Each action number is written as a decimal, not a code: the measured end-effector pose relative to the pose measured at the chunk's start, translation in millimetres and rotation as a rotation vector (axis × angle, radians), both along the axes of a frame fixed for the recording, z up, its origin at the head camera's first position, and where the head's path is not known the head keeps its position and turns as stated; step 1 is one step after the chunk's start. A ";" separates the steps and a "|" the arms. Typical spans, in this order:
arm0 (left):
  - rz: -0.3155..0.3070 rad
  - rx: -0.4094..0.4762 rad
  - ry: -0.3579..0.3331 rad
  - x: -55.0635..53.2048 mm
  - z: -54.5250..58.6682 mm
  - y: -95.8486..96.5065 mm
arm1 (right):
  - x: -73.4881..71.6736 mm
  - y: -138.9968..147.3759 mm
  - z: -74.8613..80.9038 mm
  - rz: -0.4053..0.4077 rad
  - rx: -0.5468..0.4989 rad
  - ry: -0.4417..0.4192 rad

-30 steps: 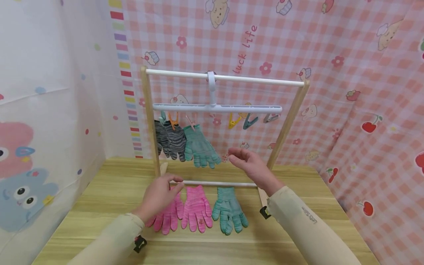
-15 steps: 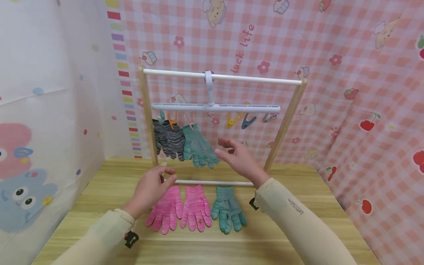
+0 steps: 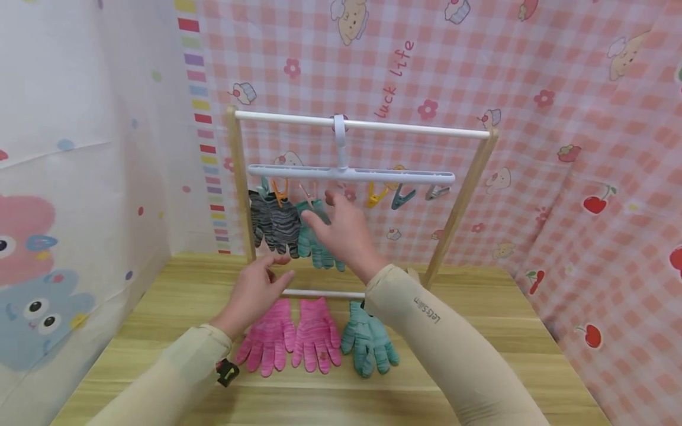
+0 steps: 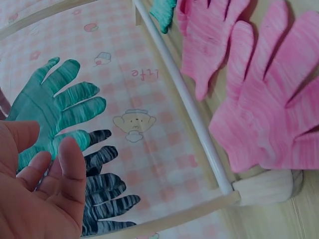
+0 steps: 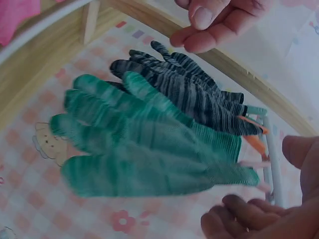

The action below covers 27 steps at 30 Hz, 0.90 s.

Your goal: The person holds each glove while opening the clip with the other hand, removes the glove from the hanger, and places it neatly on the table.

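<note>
A green knitted glove hangs fingers down from a pink clothespin on a pale blue hanger. My right hand is at this glove's cuff, thumb and fingers spread apart; the right wrist view shows a gap between the fingertips and the cloth. Left of it hang black-and-grey striped gloves, near an orange clothespin. My left hand hovers below them with fingers loosely bent, holding nothing. Two pink gloves and another green glove lie flat on the table.
The hanger hooks over the white top rod of a wooden rack. Yellow, blue and grey clothespins hang on its right half. A white lower rod runs behind the gloves on the wooden table.
My right hand has moved left and up, from beside the hanging green glove to its cuff. My left hand shifted only slightly and stays low at the left.
</note>
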State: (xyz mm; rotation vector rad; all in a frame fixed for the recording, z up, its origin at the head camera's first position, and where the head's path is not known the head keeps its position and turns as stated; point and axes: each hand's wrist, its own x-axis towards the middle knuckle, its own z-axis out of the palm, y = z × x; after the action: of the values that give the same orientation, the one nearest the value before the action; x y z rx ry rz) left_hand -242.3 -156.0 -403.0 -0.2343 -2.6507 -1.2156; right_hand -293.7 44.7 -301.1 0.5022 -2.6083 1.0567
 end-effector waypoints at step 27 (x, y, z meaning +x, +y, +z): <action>0.099 0.289 -0.038 -27.7 17.0 13.1 | -25.2 -25.8 14.7 0.133 -0.164 -0.146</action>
State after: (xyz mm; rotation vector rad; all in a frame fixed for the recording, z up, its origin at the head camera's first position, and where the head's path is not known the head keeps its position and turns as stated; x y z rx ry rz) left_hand -270.0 -142.9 -386.0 -0.0320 -2.4424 -1.5593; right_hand -318.9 18.9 -286.4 0.5866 -2.6108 1.3855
